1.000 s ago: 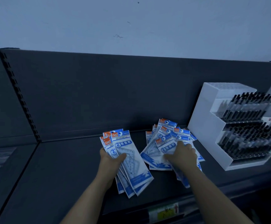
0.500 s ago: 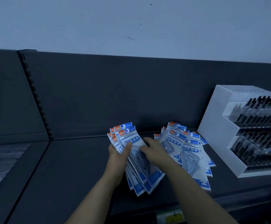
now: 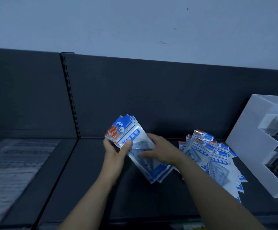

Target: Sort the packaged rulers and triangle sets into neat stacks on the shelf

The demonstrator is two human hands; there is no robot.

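Note:
My left hand (image 3: 114, 152) grips a bunch of several blue-and-white triangle-set packets (image 3: 131, 138) with orange labels, held above the dark shelf (image 3: 88, 188) and tilted to the left. My right hand (image 3: 161, 152) lies against the right side of the same bunch, thumb across its front and fingers behind it. A loose, fanned pile of the same packets (image 3: 216, 156) rests on the shelf to the right of my right forearm.
A white tiered pen display (image 3: 257, 143) with dark pens stands at the far right. A slotted upright (image 3: 70, 98) splits the dark back panel. Flat pale packaging (image 3: 13, 166) lies on the neighbouring shelf section at left.
My right hand left the pile on the shelf and came over to the bunch in my left hand. The bunch has closed up from a fan and tilted left.

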